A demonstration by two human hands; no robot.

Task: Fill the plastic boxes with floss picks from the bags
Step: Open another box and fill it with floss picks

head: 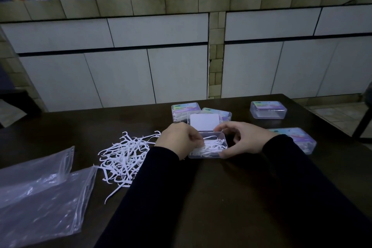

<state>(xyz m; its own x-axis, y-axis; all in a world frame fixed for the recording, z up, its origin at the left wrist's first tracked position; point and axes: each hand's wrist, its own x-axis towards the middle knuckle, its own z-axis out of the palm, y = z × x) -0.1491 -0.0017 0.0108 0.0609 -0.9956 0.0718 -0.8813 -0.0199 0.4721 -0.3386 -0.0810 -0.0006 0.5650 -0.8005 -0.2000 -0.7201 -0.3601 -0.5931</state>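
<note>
Sitting at the middle of the dark table point(231, 197), the open plastic box point(208, 146) lies between our two hands, its clear tray partly filled with white floss picks and its hinged lid point(204, 122) standing up behind it, a white label showing on the lid. Our left hand point(178, 141) rests at the tray's left edge with its fingers curled in and pressed together over the picks inside; whether they actually pinch a pick we cannot tell. Our right hand point(244, 139) is at the tray's right end, thumb touching the near right corner and the other fingers spread and arched above the far right corner, so the hand steadies the box loosely. Both forearms wear dark sleeves. Just left of the left hand lies a loose heap of floss picks point(124, 159), tangled on the table surface. Further left, at the table's near-left edge, two clear plastic bags point(40, 197) lie flat and overlapping. Behind the open lid stand two closed boxes point(186, 110), touching one another, with picks visible inside. A third closed box point(268, 109) sits well apart at the far right, and a fourth closed box point(302, 139) lies beside our right wrist, partly hidden by the sleeve.
</note>
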